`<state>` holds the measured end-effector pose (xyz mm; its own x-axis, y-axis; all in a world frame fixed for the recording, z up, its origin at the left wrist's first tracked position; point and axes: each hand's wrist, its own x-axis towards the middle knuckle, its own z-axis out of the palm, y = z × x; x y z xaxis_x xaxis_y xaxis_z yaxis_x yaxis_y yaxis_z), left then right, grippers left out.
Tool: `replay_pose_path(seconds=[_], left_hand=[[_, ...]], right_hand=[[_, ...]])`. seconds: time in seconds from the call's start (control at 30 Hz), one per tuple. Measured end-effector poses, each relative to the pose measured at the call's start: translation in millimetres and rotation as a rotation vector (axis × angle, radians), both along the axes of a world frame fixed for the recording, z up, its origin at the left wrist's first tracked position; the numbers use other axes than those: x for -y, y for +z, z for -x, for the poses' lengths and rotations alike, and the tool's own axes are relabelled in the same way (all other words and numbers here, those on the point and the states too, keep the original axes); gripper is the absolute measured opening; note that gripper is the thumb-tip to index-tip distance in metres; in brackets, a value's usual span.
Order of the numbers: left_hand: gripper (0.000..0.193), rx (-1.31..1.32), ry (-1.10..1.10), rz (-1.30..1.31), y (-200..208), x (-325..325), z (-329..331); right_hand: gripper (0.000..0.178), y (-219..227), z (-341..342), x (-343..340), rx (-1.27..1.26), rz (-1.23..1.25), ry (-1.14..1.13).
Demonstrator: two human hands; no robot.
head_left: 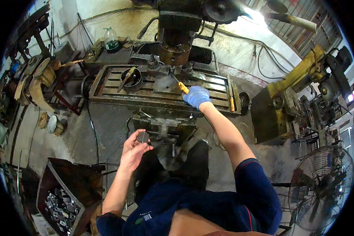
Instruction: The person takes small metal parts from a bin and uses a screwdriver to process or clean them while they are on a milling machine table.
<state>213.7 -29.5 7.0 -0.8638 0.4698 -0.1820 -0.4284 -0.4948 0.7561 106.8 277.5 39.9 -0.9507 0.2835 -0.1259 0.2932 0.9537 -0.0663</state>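
My bare left hand (133,152) pinches a small grey metal block (142,137) between thumb and fingers, in front of the machine and above my legs. A blue glove covers my right hand (196,97), which is wrapped round a yellow-handled tool (183,87) with a thin dark shaft. The shaft points up and left over the slotted table (114,74) of a milling machine, close below its spindle head (174,53). I cannot make out the shaft's tip or whether it touches anything. Beside it on the table lies a flat grey plate (165,83).
A round pan (134,87) with a brush-like wooden tool stands on the table's left. Another yellow-handled tool (232,104) lies at its right end. A bin (72,169) of small metal parts sits lower left. A fan (320,188) stands lower right, below a yellow-green machine (271,118).
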Motion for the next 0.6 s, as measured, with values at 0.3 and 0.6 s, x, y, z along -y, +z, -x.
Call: replay_pose_path(seconds=[0.3, 0.6], left_hand=[[0.039, 0.040, -0.064, 0.084, -17, 0, 24], [0.033, 0.102, -0.167, 0.069, -32, -63, 66]], right_hand=[[0.049, 9, -56, 0, 0.163, 0.107, 0.054], [0.042, -2, -173, 5, 0.004, 0.355, 0.425]])
